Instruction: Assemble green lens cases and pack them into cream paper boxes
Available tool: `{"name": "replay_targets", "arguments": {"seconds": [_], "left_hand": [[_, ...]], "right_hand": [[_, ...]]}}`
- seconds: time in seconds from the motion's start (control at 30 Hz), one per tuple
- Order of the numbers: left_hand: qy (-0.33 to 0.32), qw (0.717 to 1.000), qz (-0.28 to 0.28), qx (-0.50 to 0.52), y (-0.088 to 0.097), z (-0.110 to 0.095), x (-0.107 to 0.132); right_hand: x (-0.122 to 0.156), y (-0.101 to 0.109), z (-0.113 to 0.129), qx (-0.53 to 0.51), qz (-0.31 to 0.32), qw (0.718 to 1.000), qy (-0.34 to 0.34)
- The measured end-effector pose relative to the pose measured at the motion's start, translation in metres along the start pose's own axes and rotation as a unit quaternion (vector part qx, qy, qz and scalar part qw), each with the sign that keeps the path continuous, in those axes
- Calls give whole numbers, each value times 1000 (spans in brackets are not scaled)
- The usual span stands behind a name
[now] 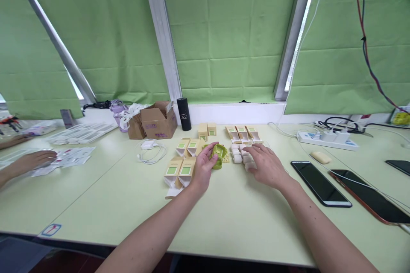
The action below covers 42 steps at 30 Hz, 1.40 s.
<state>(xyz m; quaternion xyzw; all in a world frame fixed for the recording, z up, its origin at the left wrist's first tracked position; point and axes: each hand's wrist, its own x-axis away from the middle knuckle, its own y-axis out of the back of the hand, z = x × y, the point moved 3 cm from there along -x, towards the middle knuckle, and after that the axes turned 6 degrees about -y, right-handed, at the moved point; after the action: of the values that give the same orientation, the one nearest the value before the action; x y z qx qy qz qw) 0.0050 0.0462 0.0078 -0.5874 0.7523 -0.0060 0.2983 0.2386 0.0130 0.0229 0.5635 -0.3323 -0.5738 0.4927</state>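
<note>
My left hand (204, 166) pinches a small olive-green case shell (220, 151) between thumb and fingers, its hollow facing up. Just below it shows another green piece (218, 164), partly hidden by my fingers. Small yellow-green parts (226, 158) lie to their right. Over a cluster of rounded white cases (237, 158), my right hand (266, 164) reaches with fingers apart, its fingertips at the cluster's right side; whether it touches one I cannot tell. Several open cardboard boxes with green squares (173, 170) stand beside my left hand.
Behind are small closed boxes (203, 130), more open boxes (242, 133), a black bottle (183, 114) and a brown carton (159, 120). At right lie phones (321, 183), cables and a power strip (328, 140). Another person's hands (35, 160) work at far left.
</note>
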Motion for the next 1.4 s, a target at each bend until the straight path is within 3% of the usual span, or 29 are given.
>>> {"name": "replay_targets", "arguments": {"seconds": [0.33, 1.1, 1.4], "left_hand": [[0, 1000, 1, 5, -2, -2, 0], [1, 1000, -9, -5, -1, -2, 0], [3, 1000, -5, 1, -1, -2, 0]], "right_hand": [[-4, -19, 2, 24, 25, 999, 12], [-5, -26, 8, 56, 7, 998, 24], [-5, -3, 12, 62, -30, 997, 27]]}}
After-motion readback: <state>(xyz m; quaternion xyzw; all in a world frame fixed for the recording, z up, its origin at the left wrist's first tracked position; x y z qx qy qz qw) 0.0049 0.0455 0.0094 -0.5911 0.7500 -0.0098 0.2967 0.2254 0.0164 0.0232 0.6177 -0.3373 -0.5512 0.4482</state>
